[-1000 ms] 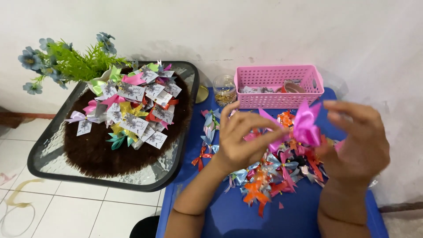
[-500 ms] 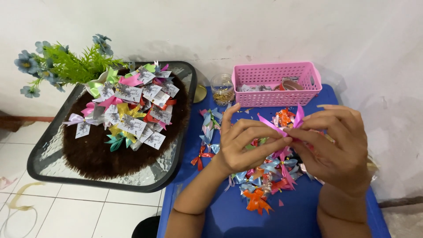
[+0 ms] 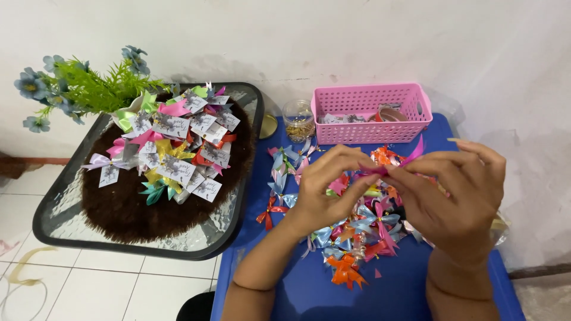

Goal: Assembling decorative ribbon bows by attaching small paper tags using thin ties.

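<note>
Both hands (image 3: 392, 190) have lowered, folding the pink ribbon (image 3: 410, 156) nearly flat.

Bow pile (image 3: 357, 232) and pink basket (image 3: 370, 113) crowd the blue table (image 3: 297, 291).

- Counter (image 3: 297, 291) stands to the right; glass tray table (image 3: 53, 220) sits just beside it on the left.
- Basket (image 3: 369, 113) at counter's far edge, against the wall; small jar (image 3: 297, 119) just left of it.
- Heap of ribbon bows (image 3: 357, 232) mid-counter, in front of basket.
- Furry mat (image 3: 119, 208) on tray table; tagged bows (image 3: 172, 148) piled on mat.
- Flower sprig (image 3: 77, 89) at tray table's far-left corner.
</note>
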